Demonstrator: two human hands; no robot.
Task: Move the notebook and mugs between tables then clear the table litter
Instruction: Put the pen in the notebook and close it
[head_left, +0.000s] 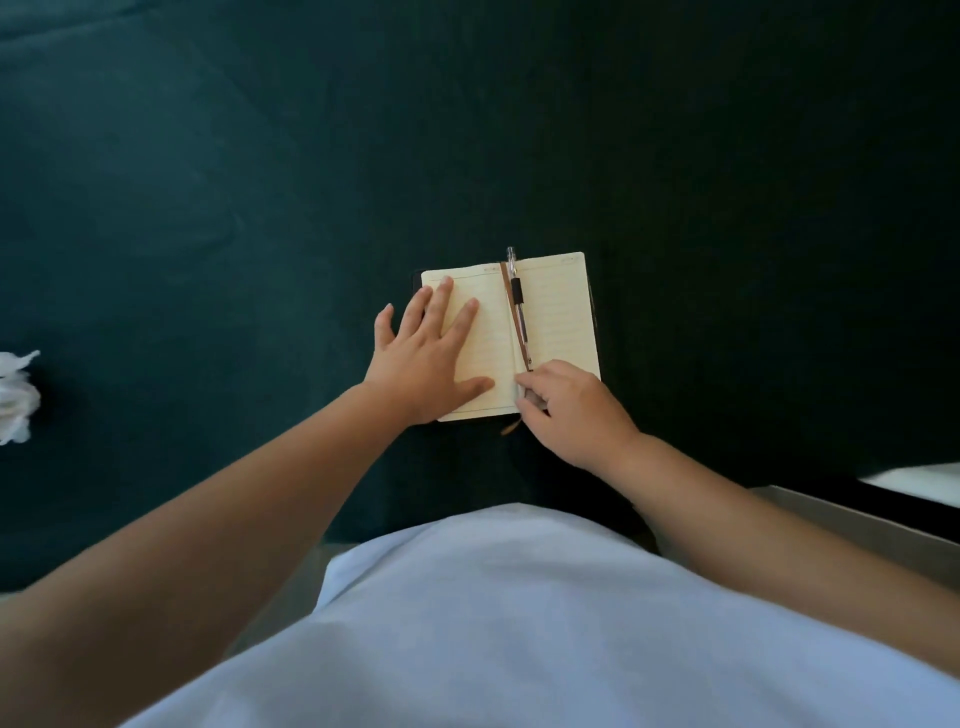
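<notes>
Tissue (15, 397): crumpled, white, at the table's (208, 182) left edge.
Left hand (423, 358): flat, fingers spread, pressing the left page.
Notebook (558, 312): open, near the table's front edge; faint ruled lines, header print too small to read.
Pen (518, 306): along the spine, beside a brown ribbon (506, 296).
Right hand (569, 410): fingers curled, pinching the pen's lower end.
</notes>
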